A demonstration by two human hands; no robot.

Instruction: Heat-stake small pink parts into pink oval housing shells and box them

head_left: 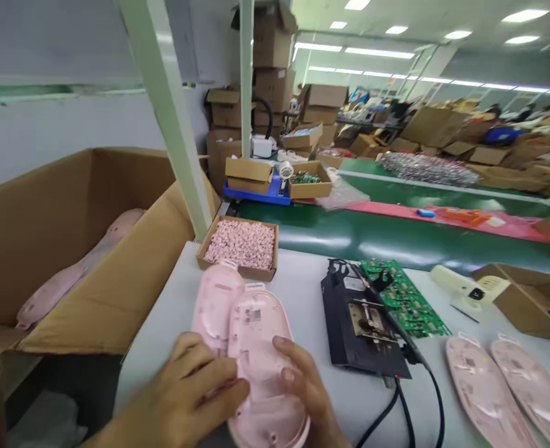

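Two long pink plastic shells lie side by side at the table's near edge. The right shell [259, 330] shows its hollow inside, with small posts and a square marking, and slightly overlaps the left shell [216, 305]. My left hand [181, 392] is bent over the lower part of the left shell, its fingertips reaching the right shell's edge; what lies under the fingers is hidden. My right hand [310, 398] curls round the right edge of the right shell, fingertips on its inner side.
A carton of small pink parts [242, 246] stands behind the shells. To the right are a black device [359, 323] with cables, green circuit boards [403, 298] and two more pink shells [484, 386]. A large cardboard box [130, 261] stands left; a green conveyor [312, 230] runs behind.
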